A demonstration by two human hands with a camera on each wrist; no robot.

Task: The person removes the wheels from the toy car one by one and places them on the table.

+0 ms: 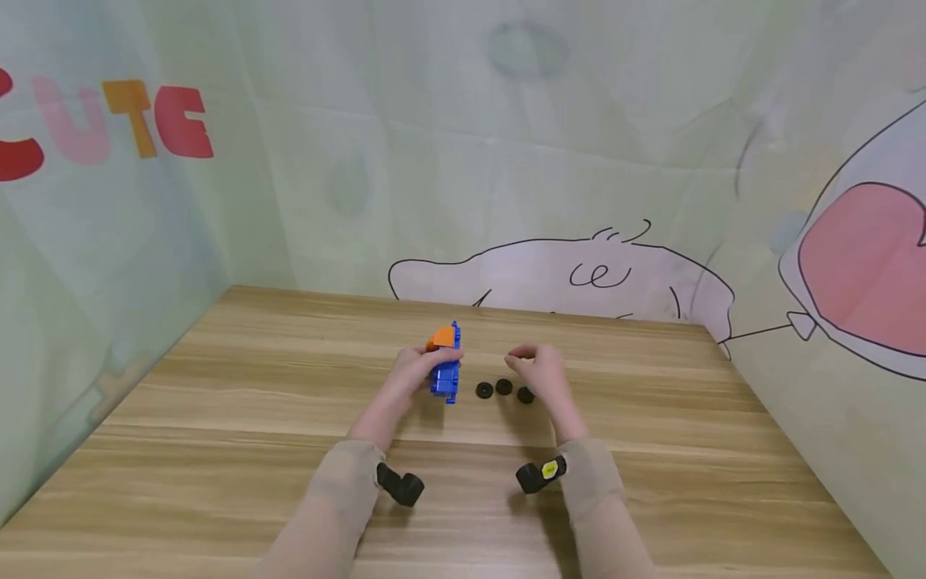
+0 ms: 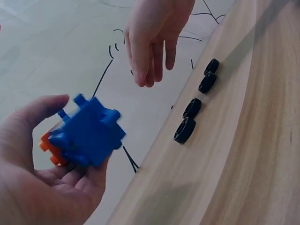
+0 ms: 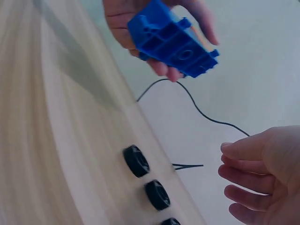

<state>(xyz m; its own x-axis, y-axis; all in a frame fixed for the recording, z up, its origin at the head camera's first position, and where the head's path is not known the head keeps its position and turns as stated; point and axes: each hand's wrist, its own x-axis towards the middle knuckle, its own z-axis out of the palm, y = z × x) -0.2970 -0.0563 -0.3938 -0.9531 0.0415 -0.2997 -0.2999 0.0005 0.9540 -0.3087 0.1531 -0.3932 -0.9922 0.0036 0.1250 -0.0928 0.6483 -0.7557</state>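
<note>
My left hand (image 1: 411, 367) grips a blue and orange toy truck (image 1: 444, 379) above the table, thumb on one side and fingers on the other. Its blue underside with short axle stubs faces my right hand in the right wrist view (image 3: 176, 47). Off to the right, my right hand (image 1: 541, 371) hovers with nothing in it, fingers loosely bent and the thumb near the index fingertip. Below it, several small black wheels (image 2: 191, 108) lie on the table in a loose row; in the head view the right hand partly covers one wheel (image 1: 526, 395).
The wood-grain table (image 1: 275, 474) reaches back to a cloth backdrop (image 1: 325, 201) printed with cartoon drawings and letters. A black wrist camera (image 1: 408, 488) is strapped over the left sleeve, and another black camera (image 1: 530, 478) over the right one.
</note>
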